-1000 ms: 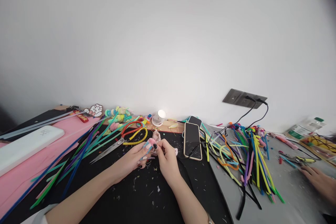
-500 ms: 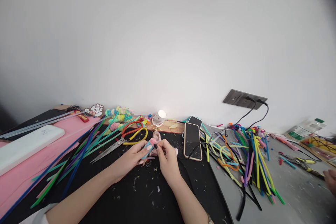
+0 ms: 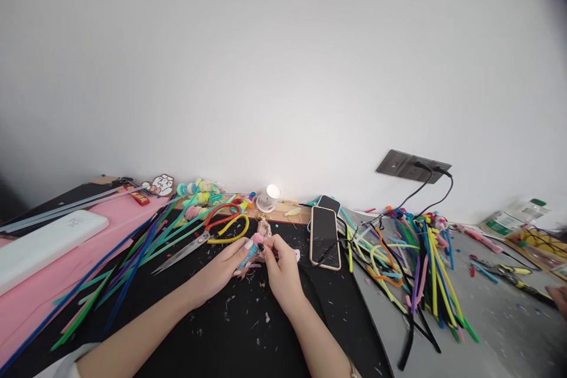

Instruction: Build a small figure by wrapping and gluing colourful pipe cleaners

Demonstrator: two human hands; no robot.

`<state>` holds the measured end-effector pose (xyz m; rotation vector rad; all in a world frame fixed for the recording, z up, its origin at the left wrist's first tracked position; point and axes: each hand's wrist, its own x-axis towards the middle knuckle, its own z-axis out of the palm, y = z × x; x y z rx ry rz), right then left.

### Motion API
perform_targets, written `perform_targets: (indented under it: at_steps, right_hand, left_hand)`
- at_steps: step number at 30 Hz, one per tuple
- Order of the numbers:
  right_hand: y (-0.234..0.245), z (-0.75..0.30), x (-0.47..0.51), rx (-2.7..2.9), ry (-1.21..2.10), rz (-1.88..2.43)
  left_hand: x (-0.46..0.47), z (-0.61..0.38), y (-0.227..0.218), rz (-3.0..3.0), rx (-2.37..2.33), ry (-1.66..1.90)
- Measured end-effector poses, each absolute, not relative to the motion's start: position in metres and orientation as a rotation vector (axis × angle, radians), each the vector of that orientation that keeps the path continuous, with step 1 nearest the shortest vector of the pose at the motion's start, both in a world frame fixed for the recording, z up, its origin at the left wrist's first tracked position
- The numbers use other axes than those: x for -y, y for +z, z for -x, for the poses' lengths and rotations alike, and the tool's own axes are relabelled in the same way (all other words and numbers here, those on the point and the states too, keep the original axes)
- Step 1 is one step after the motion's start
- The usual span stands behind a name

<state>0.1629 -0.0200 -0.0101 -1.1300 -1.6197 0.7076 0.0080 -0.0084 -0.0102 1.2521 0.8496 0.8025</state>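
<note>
A small pink-and-blue fuzzy pipe-cleaner piece (image 3: 248, 255) is held over the black mat. My left hand (image 3: 224, 269) is closed round its blue lower part. At its pink upper end, the thumb and fingers of my right hand (image 3: 282, 266) are pinched together; the exact contact is partly hidden. A pale pink crumpled thing (image 3: 264, 228) lies just beyond my fingers, its kind unclear. Scissors (image 3: 202, 238) with red and yellow handles lie open to the left of my left hand.
Loose pipe cleaners (image 3: 142, 260) lie at left beside a white box (image 3: 53, 248). A paper cup (image 3: 269, 199) stands by the wall. To the right are a phone (image 3: 324, 239), a heap of pipe cleaners (image 3: 432, 271), pliers (image 3: 514, 277) and another person's hand (image 3: 559, 298).
Both hands stay in nearly the same place. The left fingers have shifted slightly down along the fuzzy piece, baring more of its blue part. The other person's hand has barely moved.
</note>
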Motion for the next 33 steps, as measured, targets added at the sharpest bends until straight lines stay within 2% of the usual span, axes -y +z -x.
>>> perform_targets:
  at_steps: [33]
  right_hand:
    - [-0.0037,-0.1611,0.0248,1.673,0.673,1.139]
  left_hand:
    - [0.0080,-0.0068,-0.0023,-1.624,-1.033,0.990]
